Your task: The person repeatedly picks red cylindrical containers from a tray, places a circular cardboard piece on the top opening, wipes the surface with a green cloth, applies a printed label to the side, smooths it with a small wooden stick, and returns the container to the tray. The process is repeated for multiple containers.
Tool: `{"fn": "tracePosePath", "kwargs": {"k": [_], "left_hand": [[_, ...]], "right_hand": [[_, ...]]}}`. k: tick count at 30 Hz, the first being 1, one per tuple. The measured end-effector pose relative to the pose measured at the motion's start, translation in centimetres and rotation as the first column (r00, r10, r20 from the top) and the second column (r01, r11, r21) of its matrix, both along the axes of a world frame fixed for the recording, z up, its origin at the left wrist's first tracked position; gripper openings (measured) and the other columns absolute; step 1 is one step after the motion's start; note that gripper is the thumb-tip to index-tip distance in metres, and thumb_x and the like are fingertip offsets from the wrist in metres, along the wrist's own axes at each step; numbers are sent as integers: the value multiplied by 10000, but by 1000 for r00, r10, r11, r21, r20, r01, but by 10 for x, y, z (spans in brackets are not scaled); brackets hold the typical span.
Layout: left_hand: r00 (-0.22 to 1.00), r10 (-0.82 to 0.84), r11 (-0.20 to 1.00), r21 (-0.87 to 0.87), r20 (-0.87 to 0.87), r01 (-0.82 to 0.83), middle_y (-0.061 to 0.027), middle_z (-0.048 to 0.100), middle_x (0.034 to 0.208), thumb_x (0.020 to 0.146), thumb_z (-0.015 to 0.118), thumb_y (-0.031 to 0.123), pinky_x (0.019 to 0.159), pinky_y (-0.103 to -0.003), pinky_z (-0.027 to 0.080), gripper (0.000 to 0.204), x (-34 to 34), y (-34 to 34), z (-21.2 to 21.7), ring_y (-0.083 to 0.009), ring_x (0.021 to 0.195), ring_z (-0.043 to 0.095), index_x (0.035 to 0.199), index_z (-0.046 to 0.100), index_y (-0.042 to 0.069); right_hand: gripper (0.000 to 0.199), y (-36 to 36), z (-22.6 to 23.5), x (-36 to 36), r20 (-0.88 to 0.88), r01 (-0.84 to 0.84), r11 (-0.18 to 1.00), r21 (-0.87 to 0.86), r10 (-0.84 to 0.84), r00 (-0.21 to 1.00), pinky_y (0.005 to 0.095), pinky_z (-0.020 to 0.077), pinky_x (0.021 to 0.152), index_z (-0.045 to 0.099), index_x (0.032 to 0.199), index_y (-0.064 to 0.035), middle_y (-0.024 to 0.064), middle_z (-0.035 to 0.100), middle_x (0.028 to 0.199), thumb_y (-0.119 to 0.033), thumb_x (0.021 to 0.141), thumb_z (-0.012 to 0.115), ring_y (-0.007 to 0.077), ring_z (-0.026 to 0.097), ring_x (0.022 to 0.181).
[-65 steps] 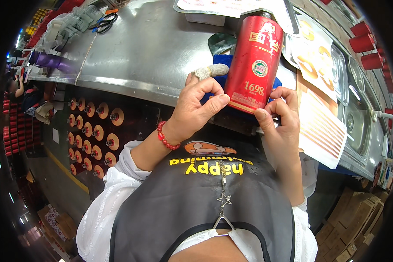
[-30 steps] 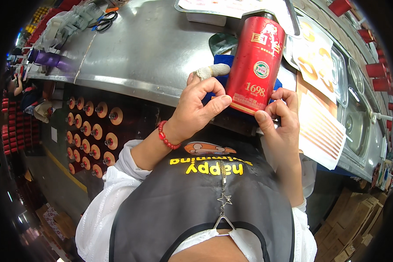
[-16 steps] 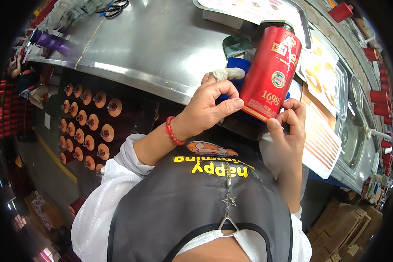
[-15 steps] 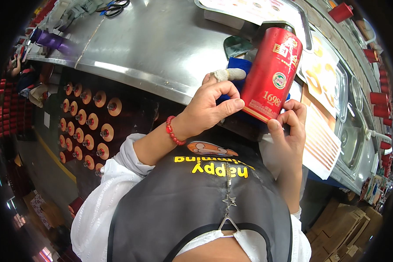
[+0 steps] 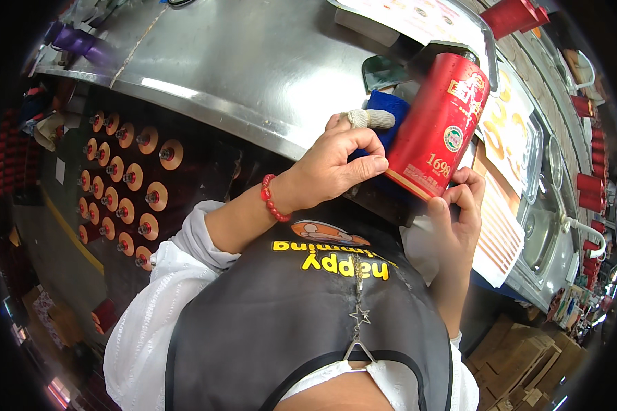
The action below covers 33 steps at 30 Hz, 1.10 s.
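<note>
A red bottle [image 5: 437,127] with white and gold print leans to the right, its dark neck pointing away from me. My left hand [image 5: 343,161] is closed at its lower left edge, the thumb touching the bottle near the base. One left finger wears a whitish knitted finger cover [image 5: 370,119] and rests by a blue cloth [image 5: 389,109] beside the bottle. At the bottom right corner, my right hand [image 5: 461,212] pinches the base between thumb and bent fingers. The bottle's underside and rear are hidden.
A metal worktable [image 5: 233,68] stretches ahead. Beyond the bottle lie a tray with printed sheets [image 5: 425,20] and a striped sheet [image 5: 498,240]. To the left, several red bottles with pale discs [image 5: 171,154] stand in rows. Cardboard [image 5: 514,356] is stacked low on the right.
The bottle and both hands have shifted slightly right and down in the picture, and the bottle leans a little more. The surroundings have also shifted with the view. Both hands keep their grip.
</note>
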State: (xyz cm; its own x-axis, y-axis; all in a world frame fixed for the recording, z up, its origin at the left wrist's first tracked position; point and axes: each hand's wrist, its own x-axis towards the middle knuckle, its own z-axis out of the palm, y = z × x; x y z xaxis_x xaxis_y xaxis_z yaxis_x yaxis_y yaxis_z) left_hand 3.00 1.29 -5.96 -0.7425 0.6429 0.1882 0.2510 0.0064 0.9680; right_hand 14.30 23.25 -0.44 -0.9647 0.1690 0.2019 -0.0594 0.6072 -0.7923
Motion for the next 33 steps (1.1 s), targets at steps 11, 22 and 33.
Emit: {"fn": "tracePosePath", "kwargs": {"k": [11, 22, 33], "left_hand": [[995, 32, 999, 36, -99, -29, -54, 625, 1063, 958, 650, 277, 1094, -405, 248, 192, -2, 2, -7, -229, 1142, 466, 913, 658, 90], [803, 424, 905, 180, -419, -385, -71, 677, 1099, 855, 702, 96, 1022, -421, 373, 364, 35, -4, -13, -260, 1064, 564, 1218, 665, 109], [790, 359, 928, 99, -497, -360, -58, 664, 1229, 820, 702, 53, 1040, -444, 371, 518, 49, -5, -31, -280, 1235, 504, 1330, 657, 128]], "right_hand": [[371, 2, -3, 0, -7, -14, 1000, 11, 14, 1000, 350, 367, 976, 533, 777, -44, 140, 457, 1126, -304, 884, 776, 247, 448, 1109], [361, 0, -6, 1, -13, -23, 999, -26, 22, 1000, 366, 333, 1003, 517, 789, -63, 130, 437, 1120, -306, 897, 760, 246, 418, 1122], [364, 2, -6, 1, -7, -29, 999, -13, 29, 1000, 364, 322, 1005, 502, 780, -65, 128, 430, 1124, -298, 902, 754, 245, 408, 1128]]}}
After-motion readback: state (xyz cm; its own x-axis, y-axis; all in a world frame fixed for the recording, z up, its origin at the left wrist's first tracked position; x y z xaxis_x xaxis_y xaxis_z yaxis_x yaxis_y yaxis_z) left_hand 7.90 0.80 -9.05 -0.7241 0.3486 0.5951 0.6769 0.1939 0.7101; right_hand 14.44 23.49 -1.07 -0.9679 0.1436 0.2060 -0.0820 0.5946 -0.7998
